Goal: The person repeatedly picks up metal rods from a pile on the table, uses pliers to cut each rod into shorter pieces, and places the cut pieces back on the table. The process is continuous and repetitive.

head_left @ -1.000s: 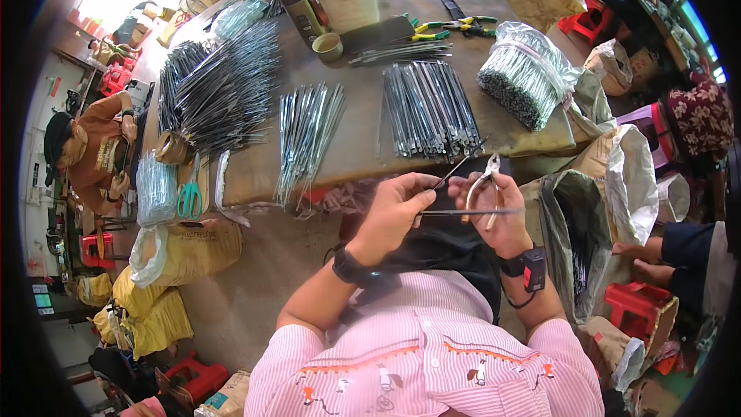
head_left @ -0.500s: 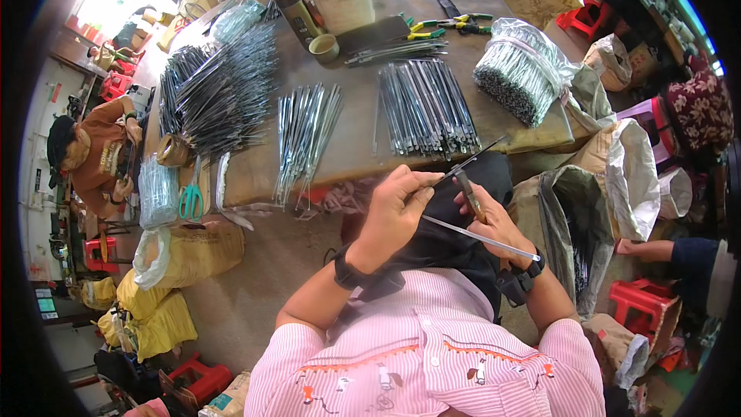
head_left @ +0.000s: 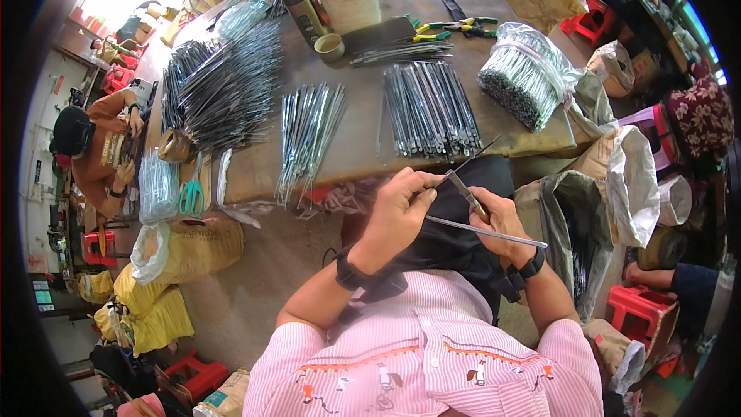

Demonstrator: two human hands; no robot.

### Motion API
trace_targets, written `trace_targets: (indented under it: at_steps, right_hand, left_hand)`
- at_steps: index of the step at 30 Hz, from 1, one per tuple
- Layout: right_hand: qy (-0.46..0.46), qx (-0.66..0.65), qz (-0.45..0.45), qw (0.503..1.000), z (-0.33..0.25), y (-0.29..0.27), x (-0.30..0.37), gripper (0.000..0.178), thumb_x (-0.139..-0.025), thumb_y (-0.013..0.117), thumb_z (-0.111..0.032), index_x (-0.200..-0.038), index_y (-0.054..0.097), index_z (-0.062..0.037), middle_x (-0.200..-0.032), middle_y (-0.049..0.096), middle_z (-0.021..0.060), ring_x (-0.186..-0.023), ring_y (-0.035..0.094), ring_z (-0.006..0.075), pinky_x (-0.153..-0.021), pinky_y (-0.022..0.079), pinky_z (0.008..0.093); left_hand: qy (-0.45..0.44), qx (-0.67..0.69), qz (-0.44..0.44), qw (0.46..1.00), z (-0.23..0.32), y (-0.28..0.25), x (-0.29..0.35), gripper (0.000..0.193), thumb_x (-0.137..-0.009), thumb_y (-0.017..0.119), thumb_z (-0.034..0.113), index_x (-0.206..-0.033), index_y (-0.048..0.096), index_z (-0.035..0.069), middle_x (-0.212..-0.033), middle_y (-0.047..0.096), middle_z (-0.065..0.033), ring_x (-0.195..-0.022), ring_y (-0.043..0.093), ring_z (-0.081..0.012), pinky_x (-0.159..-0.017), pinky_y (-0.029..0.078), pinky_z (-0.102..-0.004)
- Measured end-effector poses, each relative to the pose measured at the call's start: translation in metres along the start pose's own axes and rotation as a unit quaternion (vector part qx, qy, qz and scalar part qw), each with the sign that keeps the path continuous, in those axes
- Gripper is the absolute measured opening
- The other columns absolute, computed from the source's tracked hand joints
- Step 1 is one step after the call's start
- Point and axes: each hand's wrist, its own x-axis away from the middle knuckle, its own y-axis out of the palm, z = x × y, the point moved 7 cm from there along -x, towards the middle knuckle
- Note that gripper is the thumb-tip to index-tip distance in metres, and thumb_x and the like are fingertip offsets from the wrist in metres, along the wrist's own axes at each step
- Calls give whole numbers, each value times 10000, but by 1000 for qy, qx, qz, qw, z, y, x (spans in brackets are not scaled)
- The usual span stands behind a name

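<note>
Pinched between the thumb and fingers of the left hand (head_left: pixel 401 207) is a slim dark metal strip (head_left: pixel 482 147), its free end slanting up toward the table edge. Closed around pliers (head_left: pixel 465 190), the right hand (head_left: pixel 502 224) points their nose at the left fingertips; whether the jaws bite the strip, I cannot tell. Below, a paler flat metal strip (head_left: pixel 486 232) runs from near the left thumb across the right hand. Just beyond, on the table (head_left: pixel 361 120), lie a broad row of metal strips (head_left: pixel 431 108) and, to its left, a smaller bundle (head_left: pixel 310 135). Farther left sits a large heap of strips (head_left: pixel 231 85); at right, a plastic-wrapped bundle (head_left: pixel 521 77). Behind stand a small cup (head_left: pixel 329 49) and a thermos flask (head_left: pixel 299 11).
</note>
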Motion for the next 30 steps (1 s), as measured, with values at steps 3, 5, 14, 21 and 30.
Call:
trace_targets:
  at_steps: [3, 5, 14, 21, 30]
  right_hand:
    - [9, 4, 6, 1000, 1, -1, 1, 326, -781, 553, -6, -1105, 597, -4, -683, 543, 98, -608, 521, 161, -591, 453, 294]
    - [5, 2, 16, 1000, 1, -2, 0, 317, -789, 555, -15, -1103, 599, -2, -683, 547, 86, -615, 516, 142, -590, 444, 285]
    - [75, -31, -44, 996, 2, 22, -13, 435, -768, 538, -72, -1201, 563, -38, -777, 609, 158, -721, 611, 323, -709, 491, 362]
    - [77, -63, -69, 993, 5, 27, -14, 586, -758, 522, -72, -1342, 473, -62, -829, 634, 124, -784, 634, 295, -767, 497, 351]
    - [117, -192, -38, 974, 21, 19, -6, 603, -764, 479, -23, -1366, 453, -28, -806, 590, 65, -667, 535, 126, -641, 463, 256]
  left_hand:
    - [-25, 4, -4, 1000, 1, 0, -1, 192, -876, 602, -27, -1058, 661, -15, -837, 538, -51, -725, 508, -126, -659, 412, -243]
    - [-44, 6, -12, 999, 1, -2, 0, 192, -875, 613, -17, -1061, 660, -14, -832, 537, -59, -732, 521, -138, -658, 418, -253]
    - [122, -197, 94, 968, 22, -34, 10, 252, -780, 715, 34, -1027, 681, 3, -856, 594, -144, -723, 595, -303, -674, 482, -349]
    - [110, -324, 263, 902, -17, -125, -3, 163, -823, 668, 67, -964, 701, -8, -871, 656, -176, -786, 638, -327, -708, 498, -368]
    - [-24, -460, 293, 838, -72, -183, -27, 252, -824, 668, 174, -980, 691, -22, -925, 616, -216, -883, 594, -388, -801, 471, -452]
